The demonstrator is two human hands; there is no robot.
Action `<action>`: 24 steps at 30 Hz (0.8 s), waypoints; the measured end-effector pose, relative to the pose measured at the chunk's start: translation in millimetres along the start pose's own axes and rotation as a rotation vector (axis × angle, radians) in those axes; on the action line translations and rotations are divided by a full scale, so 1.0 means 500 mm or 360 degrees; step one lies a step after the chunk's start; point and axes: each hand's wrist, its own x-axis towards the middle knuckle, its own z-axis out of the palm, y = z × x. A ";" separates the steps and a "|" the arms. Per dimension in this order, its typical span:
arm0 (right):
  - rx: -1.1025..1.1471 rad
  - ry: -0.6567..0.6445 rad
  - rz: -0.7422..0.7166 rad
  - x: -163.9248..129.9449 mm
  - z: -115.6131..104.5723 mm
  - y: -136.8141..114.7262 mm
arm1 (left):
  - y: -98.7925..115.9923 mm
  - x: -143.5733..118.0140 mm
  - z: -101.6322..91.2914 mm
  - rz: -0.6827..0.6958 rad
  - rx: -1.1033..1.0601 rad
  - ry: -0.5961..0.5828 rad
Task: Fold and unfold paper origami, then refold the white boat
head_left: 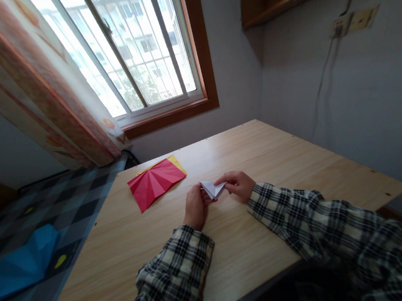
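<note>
A small piece of folded white paper [209, 188] is held between my two hands, over the middle of the wooden table. My left hand [194, 205] grips its left side, with some fingers passing underneath. From the right, my right hand [239, 184] pinches the paper's right corner, its index finger lying along the top edge. The paper has pointed flaps that meet in a V shape. Parts of its underside and lower edge are hidden by my fingers.
Left of my hands lies a creased red paper [156, 181], partly over a yellow paper [176, 162]. A creased blue paper [28, 262] rests on the checked cloth [84, 201] at the left. The wooden table [243, 146] stands below a window.
</note>
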 end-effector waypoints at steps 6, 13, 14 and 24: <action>-0.0040 0.0037 -0.0034 0.001 0.002 0.005 | 0.009 -0.008 0.006 0.0083 0.0150 -0.0094; -0.0083 0.0027 -0.0061 0.001 0.000 0.004 | 0.001 -0.007 0.005 0.0152 0.0241 -0.0147; -0.0088 0.0020 -0.0077 0.001 -0.001 0.003 | 0.001 -0.008 0.005 0.0155 0.0240 -0.0153; 0.0108 -0.0136 -0.0038 0.000 -0.009 0.004 | 0.008 -0.015 0.010 0.0233 0.0302 -0.0167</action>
